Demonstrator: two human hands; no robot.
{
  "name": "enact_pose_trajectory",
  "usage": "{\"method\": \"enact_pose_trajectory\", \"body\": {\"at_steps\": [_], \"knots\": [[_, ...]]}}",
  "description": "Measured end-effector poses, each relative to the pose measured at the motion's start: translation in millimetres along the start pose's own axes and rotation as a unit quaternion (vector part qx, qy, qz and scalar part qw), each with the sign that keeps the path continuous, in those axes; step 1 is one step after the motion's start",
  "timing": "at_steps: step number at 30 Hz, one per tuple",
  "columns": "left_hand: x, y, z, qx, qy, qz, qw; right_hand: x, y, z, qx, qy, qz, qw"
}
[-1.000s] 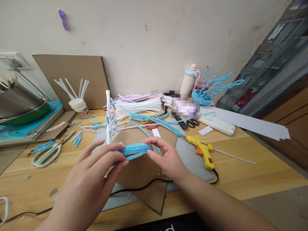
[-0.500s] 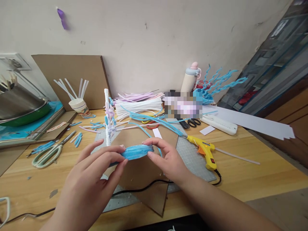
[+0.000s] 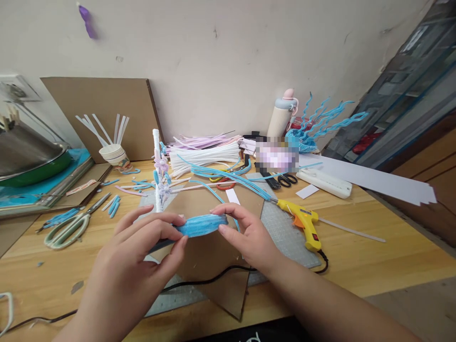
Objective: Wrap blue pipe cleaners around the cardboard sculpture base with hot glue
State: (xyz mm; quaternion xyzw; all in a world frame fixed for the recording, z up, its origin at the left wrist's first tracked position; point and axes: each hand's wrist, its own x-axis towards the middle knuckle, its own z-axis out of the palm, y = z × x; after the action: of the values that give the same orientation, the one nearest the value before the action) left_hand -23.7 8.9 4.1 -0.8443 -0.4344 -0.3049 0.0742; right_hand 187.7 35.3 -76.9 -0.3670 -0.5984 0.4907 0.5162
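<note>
A flat blue piece, fuzzy like pipe cleaners laid side by side, is held up between both hands above the cardboard. My left hand pinches its left end between thumb and fingers. At the other end, the thumb and index finger of my right hand grip it. Below lies brown cardboard on a grey cutting mat. Behind my left hand stands a white wrapped stick with pale pink and blue decorations. Blue pipe cleaners stretch across behind the hands.
To the right lies a yellow glue gun, its black cord crossing the cardboard. Green-handled scissors rest at the left. Further back are white pipe cleaners, a paper cup with glue sticks, and a bottle.
The view has shifted slightly. My left hand has moved a little left and down, while both hands keep hold of the blue piece.
</note>
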Motion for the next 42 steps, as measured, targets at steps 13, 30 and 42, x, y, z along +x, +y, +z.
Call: {"method": "enact_pose_trajectory", "body": {"at_steps": [13, 30, 42], "knots": [[4.3, -15.3, -11.6, 0.092, -0.083, 0.198, 0.972, 0.7, -0.7, -0.3, -0.003, 0.007, 0.002, 1.000], [2.3, -13.7, -11.0, 0.130, -0.083, 0.222, 0.963, 0.6, 0.0, -0.9, 0.016, 0.007, 0.008, 1.000], [-1.5, -14.3, -4.4, 0.085, -0.064, 0.178, 0.978, 2.6, 3.4, 0.0, 0.014, -0.002, 0.002, 1.000]]}}
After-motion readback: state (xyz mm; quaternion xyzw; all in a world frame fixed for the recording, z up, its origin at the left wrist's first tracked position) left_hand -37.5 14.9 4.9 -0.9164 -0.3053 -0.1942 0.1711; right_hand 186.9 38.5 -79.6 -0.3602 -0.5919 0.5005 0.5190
